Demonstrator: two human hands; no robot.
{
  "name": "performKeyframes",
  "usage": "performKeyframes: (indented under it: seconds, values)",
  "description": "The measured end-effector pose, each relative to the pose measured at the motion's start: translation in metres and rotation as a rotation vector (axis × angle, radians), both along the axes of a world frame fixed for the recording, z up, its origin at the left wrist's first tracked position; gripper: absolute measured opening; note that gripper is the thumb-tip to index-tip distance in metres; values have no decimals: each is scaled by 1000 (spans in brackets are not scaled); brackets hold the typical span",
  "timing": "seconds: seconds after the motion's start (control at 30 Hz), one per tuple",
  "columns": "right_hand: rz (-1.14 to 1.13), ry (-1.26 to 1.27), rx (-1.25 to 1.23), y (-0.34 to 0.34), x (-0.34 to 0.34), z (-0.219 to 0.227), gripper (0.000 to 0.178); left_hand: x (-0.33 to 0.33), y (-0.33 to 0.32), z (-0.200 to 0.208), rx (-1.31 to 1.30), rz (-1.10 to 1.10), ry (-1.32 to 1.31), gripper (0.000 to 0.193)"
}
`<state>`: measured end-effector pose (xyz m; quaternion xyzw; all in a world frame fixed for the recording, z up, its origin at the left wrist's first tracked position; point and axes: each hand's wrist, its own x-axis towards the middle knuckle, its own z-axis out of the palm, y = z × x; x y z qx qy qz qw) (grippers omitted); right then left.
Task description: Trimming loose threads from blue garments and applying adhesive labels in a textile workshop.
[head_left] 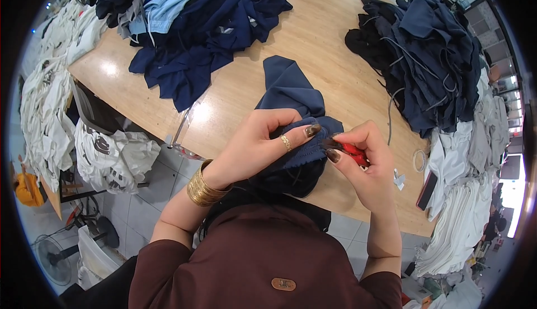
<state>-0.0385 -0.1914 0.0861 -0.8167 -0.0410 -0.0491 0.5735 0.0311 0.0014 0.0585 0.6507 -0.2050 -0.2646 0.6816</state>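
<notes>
A dark blue garment [295, 97] lies on the table in front of me, its stitched edge lifted toward my body. My left hand [268, 141] is closed on that edge, with the thumb on top of the seam. Tucked in my closed right hand [366, 161] are small red thread snips [353, 152]. Their tip is at the seam, close to the left thumb; the fingers partly cover the blades, and I cannot tell whether these touch a thread.
Navy and light blue garments [224, 35] are heaped at the far left of the wooden table [330, 40]. A dark pile [430, 57] with loose drawstrings stands at the right. White cloth stacks [458, 219] line the right side. A chair [92, 110] draped with white garments is at the left.
</notes>
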Motion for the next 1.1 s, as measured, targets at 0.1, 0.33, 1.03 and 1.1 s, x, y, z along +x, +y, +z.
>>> performKeyframes:
  seconds: [0.1, 0.33, 1.03, 1.1]
  values:
    - [50, 17, -144, -1, -2, 4, 20, -1, 0, -2, -148, 12, 2, 12]
    - [-15, -182, -261, -1, 1, 6, 20, 3, 4, 5, -227, -148, 37, 20]
    - [154, -248, -619, -2, 8, 28, 18, 6, 3, 4, -141, -148, 21, 10]
    - [176, -273, -656, -1, 9, 27, 19, 6, 4, 3, -133, -151, 20, 10]
